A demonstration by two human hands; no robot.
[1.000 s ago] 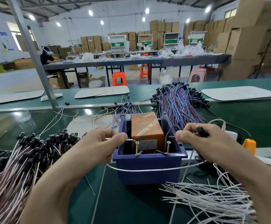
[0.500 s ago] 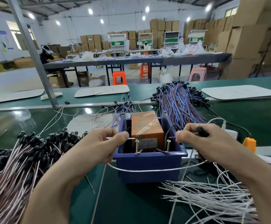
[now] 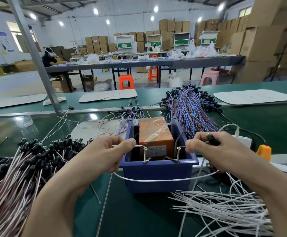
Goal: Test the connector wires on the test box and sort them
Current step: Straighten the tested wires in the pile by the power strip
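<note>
While the bared ends appear to be laid against the two upright screws point(image 3: 145, 153) at the near rim of the blue bin point(image 3: 156, 170), steady contact is best held so the orange, tape-wrapped test box point(image 3: 154, 132) can respond. The thin white connector wire point(image 3: 156, 180) is pinched at one end by the curled fingers point(image 3: 128, 144) of the left hand point(image 3: 105, 151), and at the other, beside its black plug point(image 3: 212, 141), by the right hand point(image 3: 212, 151). Its slack sags before the bin. Stiff white strands point(image 3: 224, 211) are fanned on the glossy green counter point(image 3: 139, 211).

place: factory hall | evidence: stacked cardboard boxes point(image 3: 262, 40); long workbenches point(image 3: 139, 63); wire bundles point(image 3: 190, 108)
</note>
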